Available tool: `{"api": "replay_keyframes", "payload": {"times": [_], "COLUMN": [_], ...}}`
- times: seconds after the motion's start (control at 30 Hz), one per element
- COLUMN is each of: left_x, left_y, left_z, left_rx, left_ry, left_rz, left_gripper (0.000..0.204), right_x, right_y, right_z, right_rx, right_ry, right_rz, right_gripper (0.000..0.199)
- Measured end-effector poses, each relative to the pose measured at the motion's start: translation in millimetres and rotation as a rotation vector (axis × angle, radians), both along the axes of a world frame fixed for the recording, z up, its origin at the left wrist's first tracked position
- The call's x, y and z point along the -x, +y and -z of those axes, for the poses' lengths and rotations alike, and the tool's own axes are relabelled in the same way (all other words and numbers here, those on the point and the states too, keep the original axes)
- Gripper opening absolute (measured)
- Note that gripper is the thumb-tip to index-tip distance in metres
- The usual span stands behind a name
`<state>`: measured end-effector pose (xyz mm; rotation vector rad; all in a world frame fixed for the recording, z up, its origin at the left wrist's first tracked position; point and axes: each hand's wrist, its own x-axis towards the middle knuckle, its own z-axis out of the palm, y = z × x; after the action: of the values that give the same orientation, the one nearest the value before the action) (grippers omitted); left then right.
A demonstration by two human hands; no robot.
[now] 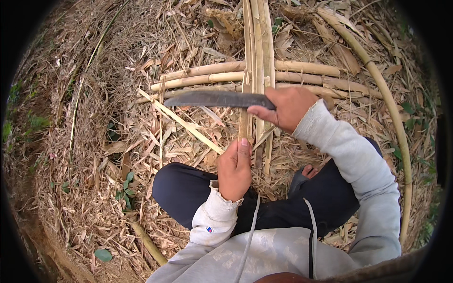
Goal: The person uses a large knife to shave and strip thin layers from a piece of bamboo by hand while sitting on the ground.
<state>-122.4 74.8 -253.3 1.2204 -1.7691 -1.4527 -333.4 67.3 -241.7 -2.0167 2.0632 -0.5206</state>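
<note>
My right hand [289,109] is closed round the handle of a machete [210,98], whose dark blade points left. The blade lies across a split bamboo strip [244,125], close to its edge. Lower down, my left hand [236,169] pinches the near end of that strip, thumb on top. Beside it, several long bamboo strips [258,42] run away from me, resting over crosswise bamboo poles [203,80]. My right fist hides part of these strips and poles. A pale loose strip [181,121] slants down toward my left hand.
Dry leaves and shavings [118,155] cover the ground. A long curved bamboo pole [384,89] arcs along the right side. Another pole piece [147,243] lies at lower left, and a stump-like chunk [226,23] sits at the far side. My crossed legs [184,188] are close below my hands.
</note>
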Motion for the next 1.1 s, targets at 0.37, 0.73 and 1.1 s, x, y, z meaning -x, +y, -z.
{"api": "replay_keyframes", "payload": {"times": [0.37,0.73,1.1], "left_x": [-4,-13,-12], "left_y": [0,-10,-12], "left_z": [-38,-38,-39], "left_rx": [-0.553,-0.626,-0.842], "left_ry": [0.246,0.285,0.440], "left_rz": [0.086,0.049,0.167], "left_gripper": [0.036,0.035,0.035], "right_x": [-21,22,7], "right_y": [11,-3,13], "right_z": [12,2,-19], "right_rx": [-0.253,0.050,0.227], "right_ry": [-0.026,-0.613,-0.143], "right_rz": [-0.065,0.141,-0.153], "right_gripper": [0.081,0.075,0.064]}}
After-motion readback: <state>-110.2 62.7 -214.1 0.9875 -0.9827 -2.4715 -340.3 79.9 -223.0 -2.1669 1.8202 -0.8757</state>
